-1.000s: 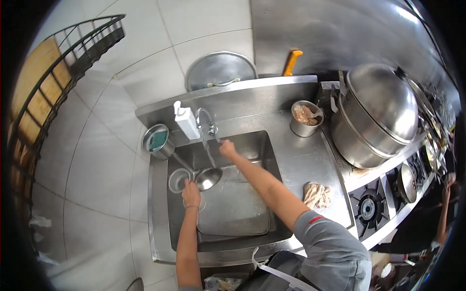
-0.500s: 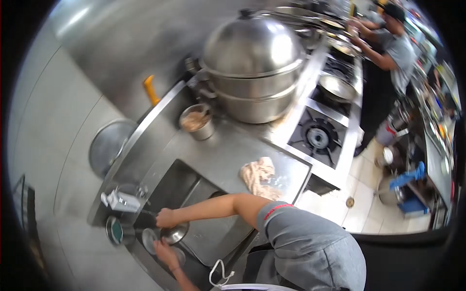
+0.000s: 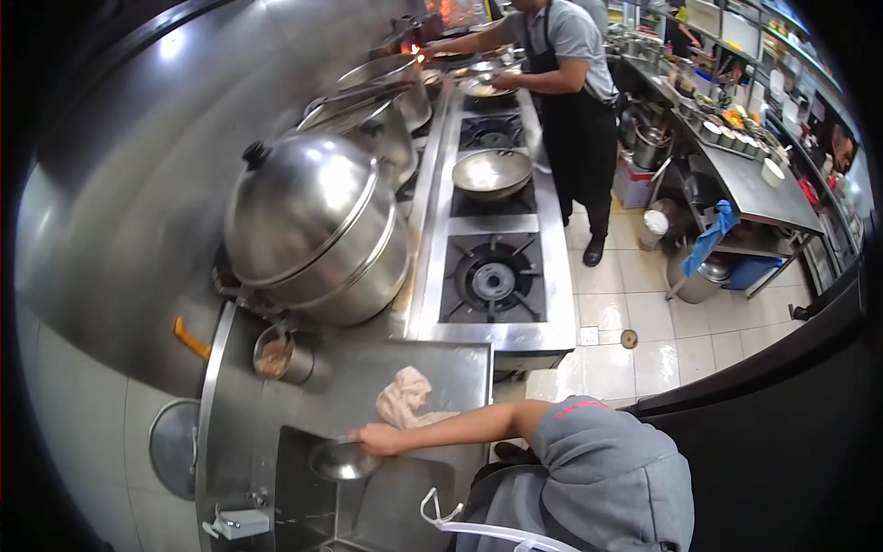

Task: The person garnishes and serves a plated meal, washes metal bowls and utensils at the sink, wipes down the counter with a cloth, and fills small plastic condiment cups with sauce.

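My right hand (image 3: 379, 440) is closed on the rim of a shallow metal bowl (image 3: 338, 462). The bowl is above the sink (image 3: 296, 474), near the sink's back edge. A crumpled pale cloth (image 3: 405, 397) lies on the steel counter (image 3: 345, 368) just beyond my right forearm. My left hand is out of the frame.
A big domed steamer pot (image 3: 308, 230) stands behind the counter, beside a metal container (image 3: 287, 357) with brownish contents. To the right runs a stove (image 3: 495, 285) with a wok (image 3: 492, 173). Farther back, a person (image 3: 575, 92) works near a flame (image 3: 418, 52).
The view has swung up and right, bringing more of the stove and the other person into sight. My right hand has lifted the bowl toward the back of the sink. My left hand has left view.
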Action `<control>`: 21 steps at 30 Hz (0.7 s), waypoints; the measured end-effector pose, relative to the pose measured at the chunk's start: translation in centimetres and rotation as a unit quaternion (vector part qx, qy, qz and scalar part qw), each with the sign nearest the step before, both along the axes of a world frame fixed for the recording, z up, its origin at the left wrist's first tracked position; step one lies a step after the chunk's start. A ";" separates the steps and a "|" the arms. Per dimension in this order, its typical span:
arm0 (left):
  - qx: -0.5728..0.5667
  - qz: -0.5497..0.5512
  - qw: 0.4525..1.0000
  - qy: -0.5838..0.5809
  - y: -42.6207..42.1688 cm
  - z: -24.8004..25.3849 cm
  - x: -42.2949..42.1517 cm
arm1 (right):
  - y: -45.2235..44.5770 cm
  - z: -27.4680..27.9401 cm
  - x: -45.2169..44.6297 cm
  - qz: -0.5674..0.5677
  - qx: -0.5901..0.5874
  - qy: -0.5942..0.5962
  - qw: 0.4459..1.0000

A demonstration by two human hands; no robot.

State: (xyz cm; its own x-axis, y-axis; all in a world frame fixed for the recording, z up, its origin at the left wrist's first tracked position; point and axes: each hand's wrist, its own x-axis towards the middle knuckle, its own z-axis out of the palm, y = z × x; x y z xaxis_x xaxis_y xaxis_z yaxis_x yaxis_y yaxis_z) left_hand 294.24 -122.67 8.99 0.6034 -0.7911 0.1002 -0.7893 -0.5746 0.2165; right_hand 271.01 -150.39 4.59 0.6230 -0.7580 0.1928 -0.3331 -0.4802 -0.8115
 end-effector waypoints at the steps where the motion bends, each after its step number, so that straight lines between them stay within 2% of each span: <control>1: -0.034 -0.040 0.999 -0.007 -2.1 1.4 -2.5 | -1.7 -0.8 -1.7 -0.052 0.021 -0.079 0.995; 3: -0.087 -0.127 0.988 0.011 -6.9 3.0 -7.7 | -3.3 3.3 -10.8 -0.069 0.227 -0.069 0.969; 5: -0.129 -0.206 0.967 0.074 -12.3 4.2 -14.2 | -3.1 5.9 -20.2 -0.129 0.159 -0.230 0.951; 6: -0.149 -0.245 0.950 0.120 -15.1 4.9 -18.0 | -2.3 9.4 -25.5 -0.188 0.248 -0.193 0.931; 7: -0.131 -0.293 0.937 0.134 -17.5 6.3 -22.3 | -2.8 7.5 -30.1 -0.236 0.295 -0.183 0.907; 8: -0.112 -0.342 0.921 0.146 -19.5 7.7 -26.5 | -2.3 6.9 -34.6 -0.263 0.230 -0.256 0.901; 10: -0.109 -0.461 0.860 0.189 -23.6 7.3 -33.8 | -0.7 6.3 -43.6 -0.413 0.222 -0.268 0.842; 11: -0.103 -0.508 0.829 0.211 -25.1 7.7 -37.9 | 0.8 8.1 -47.9 -0.476 0.245 -0.223 0.814; 12: -0.096 -0.554 0.793 0.233 -26.3 8.1 -42.1 | 1.0 6.0 -52.5 -0.510 0.234 -0.222 0.797; 14: -0.085 -0.635 0.735 0.224 -28.4 7.5 -50.1 | 2.7 3.6 -60.2 -0.598 0.209 -0.247 0.733; 16: -0.046 -0.684 0.693 0.221 -29.6 6.8 -57.7 | 4.7 1.0 -66.3 -0.708 0.156 -0.205 0.657; 18: -0.019 -0.746 0.633 0.208 -29.9 5.4 -65.2 | 6.7 -3.6 -73.0 -0.756 0.210 -0.205 0.585; 21: 0.008 -0.823 0.531 0.201 -29.5 2.1 -75.6 | 11.1 -4.5 -77.8 -0.817 0.242 -0.246 0.462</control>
